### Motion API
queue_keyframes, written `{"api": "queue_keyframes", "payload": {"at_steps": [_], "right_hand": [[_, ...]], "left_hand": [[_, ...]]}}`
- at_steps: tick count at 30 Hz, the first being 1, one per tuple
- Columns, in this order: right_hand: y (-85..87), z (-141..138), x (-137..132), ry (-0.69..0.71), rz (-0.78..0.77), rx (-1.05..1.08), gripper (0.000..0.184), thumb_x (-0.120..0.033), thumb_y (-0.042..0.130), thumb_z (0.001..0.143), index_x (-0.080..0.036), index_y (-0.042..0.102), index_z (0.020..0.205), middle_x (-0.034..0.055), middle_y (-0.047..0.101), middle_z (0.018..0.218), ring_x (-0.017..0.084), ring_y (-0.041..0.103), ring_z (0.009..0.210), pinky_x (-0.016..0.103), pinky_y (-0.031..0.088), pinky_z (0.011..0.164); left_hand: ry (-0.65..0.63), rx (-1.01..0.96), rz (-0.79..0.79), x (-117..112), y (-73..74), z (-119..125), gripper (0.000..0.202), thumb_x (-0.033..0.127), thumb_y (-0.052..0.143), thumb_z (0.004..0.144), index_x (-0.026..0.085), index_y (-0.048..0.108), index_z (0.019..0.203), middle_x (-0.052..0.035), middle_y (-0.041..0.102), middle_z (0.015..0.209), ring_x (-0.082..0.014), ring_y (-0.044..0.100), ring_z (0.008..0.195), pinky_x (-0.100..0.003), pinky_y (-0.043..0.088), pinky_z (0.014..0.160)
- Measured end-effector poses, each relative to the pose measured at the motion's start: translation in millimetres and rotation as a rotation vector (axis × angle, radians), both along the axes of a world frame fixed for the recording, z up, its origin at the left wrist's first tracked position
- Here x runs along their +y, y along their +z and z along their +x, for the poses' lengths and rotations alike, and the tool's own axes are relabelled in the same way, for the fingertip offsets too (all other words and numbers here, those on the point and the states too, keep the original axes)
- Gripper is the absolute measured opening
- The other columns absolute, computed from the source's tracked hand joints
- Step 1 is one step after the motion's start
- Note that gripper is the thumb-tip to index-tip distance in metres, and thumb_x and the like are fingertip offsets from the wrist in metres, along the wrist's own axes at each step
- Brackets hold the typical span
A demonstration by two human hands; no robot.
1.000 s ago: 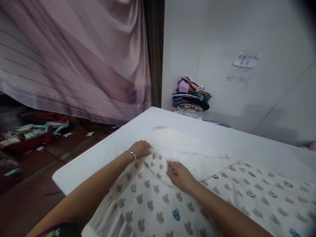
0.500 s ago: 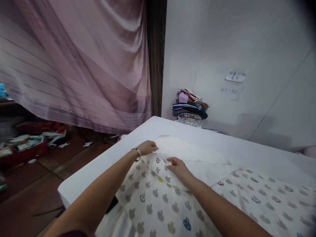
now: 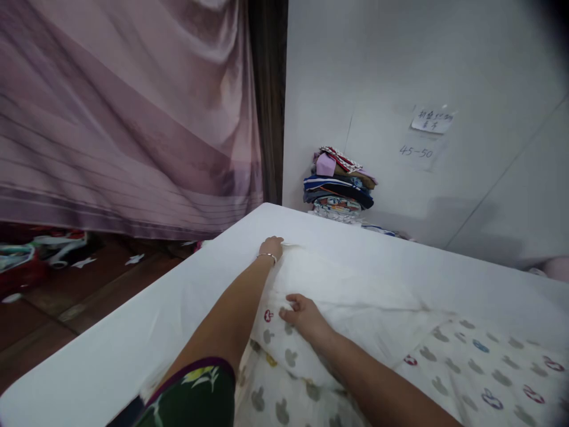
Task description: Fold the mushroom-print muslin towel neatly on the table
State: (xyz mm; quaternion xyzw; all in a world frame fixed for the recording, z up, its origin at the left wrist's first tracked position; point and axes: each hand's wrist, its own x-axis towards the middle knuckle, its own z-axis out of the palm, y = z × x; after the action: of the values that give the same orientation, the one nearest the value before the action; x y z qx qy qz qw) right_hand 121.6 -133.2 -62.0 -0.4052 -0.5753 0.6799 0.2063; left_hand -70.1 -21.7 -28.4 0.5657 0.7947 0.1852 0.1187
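Note:
White fabric printed with grey and coloured rabbit heads (image 3: 284,409) lies in layers on the table, with a plain white layer (image 3: 347,281) beyond the printed part. My left hand (image 3: 271,246), a bracelet at its wrist, reaches to the far left corner of the plain layer. Its fingers are closed at that corner, where a small edge of cloth sticks up. Nearer to me, my right hand (image 3: 306,317) rests over the printed fabric near its upper edge, thumb and fingers apart. More of the printed fabric (image 3: 502,362) spreads to the right.
The white table (image 3: 111,332) runs to a far corner by a pink curtain (image 3: 178,118). Folded cloths (image 3: 340,184) are stacked against the white wall beyond. Handwritten paper notes (image 3: 431,120) hang there. A red container (image 3: 20,273) stands on the tiled floor at left.
My left hand has moved farther out from the printed edge to the plain layer's corner. My right hand stays near the printed edge. The view has shifted slightly, showing more table at left.

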Motion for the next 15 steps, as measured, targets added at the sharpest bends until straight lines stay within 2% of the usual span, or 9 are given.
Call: {"api": "queue_keyframes", "payload": {"at_steps": [2,4,7,10,12,15], "right_hand": [[0.4,5,-1,0.070,0.111,0.033,0.038,-0.019,0.056,0.067,-0.019,0.058,0.105,0.0028,0.066,0.086,0.017,0.061,0.071,0.028,0.047,0.061],[9.3,15,-3,0.097,0.294,0.042,0.037,-0.016,0.051,0.070,-0.022,0.060,0.105,0.0018,0.067,0.097,0.018,0.061,0.082,0.030,0.048,0.072],[37.4,34,-8,0.100,0.528,0.071,0.036,-0.017,0.049,0.075,-0.026,0.061,0.108,-0.0001,0.064,0.108,0.018,0.058,0.096,0.032,0.043,0.086],[69.6,51,-18,0.132,0.637,0.142,0.032,-0.018,0.049,0.076,-0.026,0.063,0.104,0.0000,0.064,0.104,0.017,0.057,0.095,0.030,0.042,0.086],[84.2,58,-26,0.106,0.611,0.171,0.026,-0.019,0.050,0.075,-0.024,0.065,0.097,0.0005,0.065,0.095,0.016,0.056,0.089,0.029,0.042,0.081],[93.1,63,-39,0.047,0.362,0.232,0.016,-0.021,0.053,0.072,-0.020,0.064,0.083,-0.0010,0.062,0.074,0.013,0.054,0.070,0.025,0.042,0.067]], "left_hand": [[0.000,-0.061,0.017,-1,5.7,3,0.027,0.034,0.046,0.084,0.016,0.062,0.095,-0.0118,0.060,0.106,-0.0241,0.052,0.102,-0.038,0.039,0.086],[-0.027,-0.152,0.032,-9,17.2,7,0.032,0.040,0.042,0.083,0.016,0.063,0.085,-0.0081,0.063,0.089,-0.0213,0.056,0.088,-0.032,0.042,0.075],[-0.119,-0.316,0.037,-36,41.7,15,0.040,0.052,0.041,0.080,0.017,0.061,0.079,-0.0007,0.058,0.068,-0.0150,0.053,0.067,-0.025,0.041,0.059],[-0.226,-0.451,0.025,-75,65.7,27,0.042,0.055,0.046,0.074,0.016,0.061,0.079,0.0017,0.056,0.064,-0.0118,0.049,0.060,-0.023,0.039,0.056],[-0.278,-0.556,0.017,-102,76.4,37,0.042,0.055,0.050,0.071,0.016,0.061,0.080,0.0013,0.057,0.066,-0.0112,0.049,0.060,-0.023,0.039,0.056],[-0.328,-0.802,-0.011,-137,82.4,55,0.041,0.053,0.059,0.066,0.014,0.061,0.078,0.0019,0.056,0.063,-0.0096,0.046,0.057,-0.021,0.036,0.054]]}}
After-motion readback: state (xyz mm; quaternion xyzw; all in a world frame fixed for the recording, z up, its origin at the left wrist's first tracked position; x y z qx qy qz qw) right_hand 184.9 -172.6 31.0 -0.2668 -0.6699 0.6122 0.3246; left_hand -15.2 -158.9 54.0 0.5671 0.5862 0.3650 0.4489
